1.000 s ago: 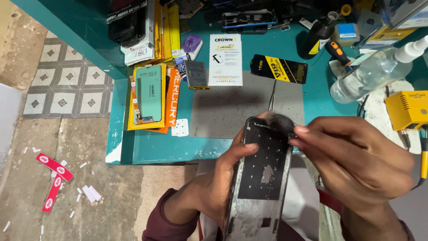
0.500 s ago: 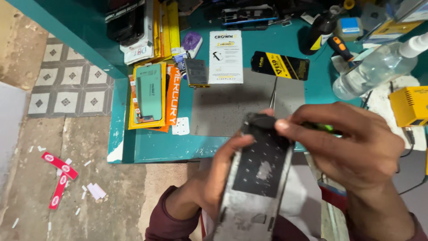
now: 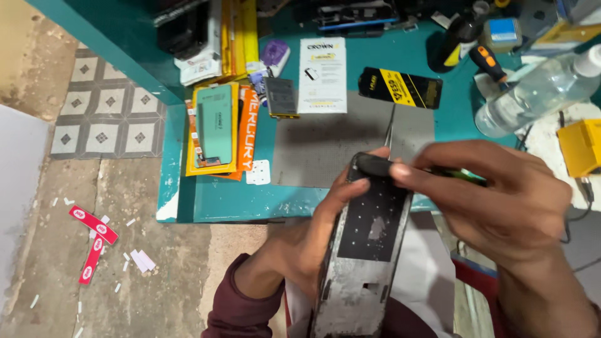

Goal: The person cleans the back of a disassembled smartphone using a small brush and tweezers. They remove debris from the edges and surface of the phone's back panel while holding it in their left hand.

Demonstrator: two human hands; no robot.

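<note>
A dark phone frame [image 3: 366,250] is clamped by both hands' grips, left hand [image 3: 313,241] and right hand [image 3: 501,200]; a white package [image 3: 322,75] and a black-yellow package [image 3: 400,87] are laid at the counter's [image 3: 250,200] middle.

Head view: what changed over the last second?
The right hand slid left across the top end of the phone frame; its fingertips now lie over that top edge, beside the left thumb. A green-handled tool now shows under the right fingers. The left hand kept its grip on the frame's left side. The grey mat, packages and spray bottle on the teal bench stayed put.
</note>
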